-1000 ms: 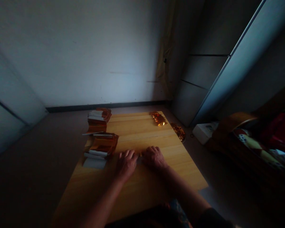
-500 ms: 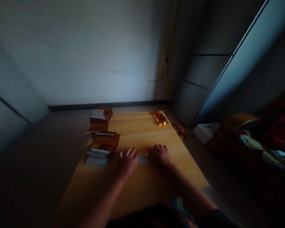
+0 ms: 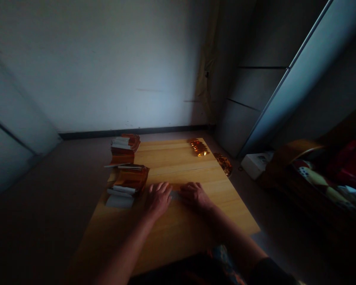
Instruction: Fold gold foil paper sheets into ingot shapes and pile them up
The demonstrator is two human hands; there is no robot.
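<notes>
A small sheet of foil paper [image 3: 175, 194], orange on its far part and pale grey on its near part, lies on the wooden table between my hands. My left hand [image 3: 159, 198] has its curled fingers on the sheet's left end. At the right end, the bent fingers of my right hand [image 3: 194, 194] press down on it. Both hands cover much of the paper, and the fingertips are partly hidden. Left of my left hand sit a nearer stack of foil paper [image 3: 133, 178] and a farther stack [image 3: 124, 148], copper-coloured with whitish edges.
Shiny folded foil pieces [image 3: 199, 148] lie at the table's [image 3: 172, 156] far right corner. More foil [image 3: 224, 163] is in a heap below the right edge. A white box [image 3: 253, 164] stands on the floor beside a wooden chair [image 3: 302, 148] with cloths on it.
My right hand has slid a little left, closer to my left hand, narrowing the visible strip of paper. My left hand has barely moved.
</notes>
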